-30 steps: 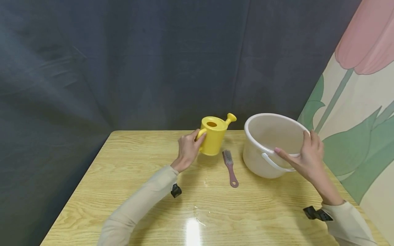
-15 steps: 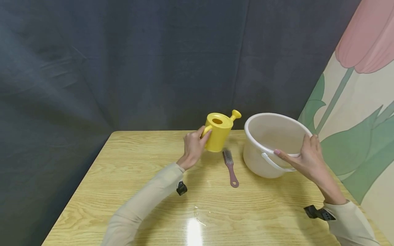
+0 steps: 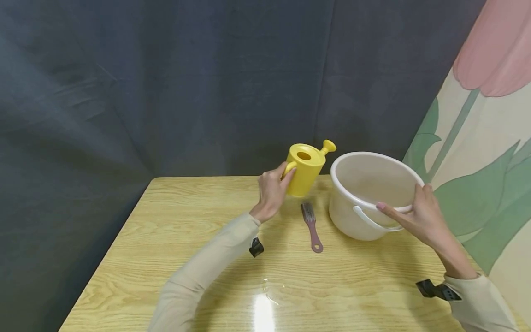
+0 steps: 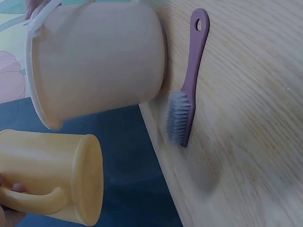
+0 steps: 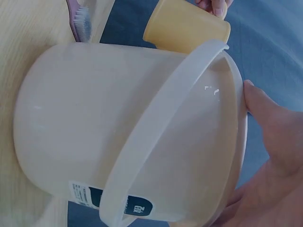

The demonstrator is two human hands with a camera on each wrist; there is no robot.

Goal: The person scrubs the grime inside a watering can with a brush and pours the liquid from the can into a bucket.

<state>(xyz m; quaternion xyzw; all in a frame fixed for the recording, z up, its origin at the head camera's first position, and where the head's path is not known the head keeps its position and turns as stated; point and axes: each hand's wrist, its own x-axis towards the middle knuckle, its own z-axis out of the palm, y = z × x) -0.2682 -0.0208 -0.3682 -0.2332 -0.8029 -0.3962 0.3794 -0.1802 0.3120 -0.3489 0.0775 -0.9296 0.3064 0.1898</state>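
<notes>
By its handle, a yellow watering can (image 3: 306, 174) is gripped in my left hand (image 3: 271, 191). The can is raised over the back of the table and tilted, its spout toward the bucket's rim. A whitish plastic bucket (image 3: 350, 216) stands at the right, its white handle hanging down the near side. My right hand (image 3: 427, 220) holds the bucket's rim, thumb on the near edge and fingers at the right edge. In the right wrist view the thumb (image 5: 260, 101) presses the rim, and the fingers are partly hidden.
A brush (image 3: 312, 230) with a purple handle lies on the wooden table (image 3: 174, 240), left of the bucket. In the left wrist view its bristles (image 4: 178, 118) show. A dark curtain (image 3: 232, 92) hangs behind; a flower-painted wall (image 3: 477, 184) is at the right.
My left hand has carried the watering can up and to the right, closer to the bucket, tilting it more. My right hand and the bucket have stayed almost in place.
</notes>
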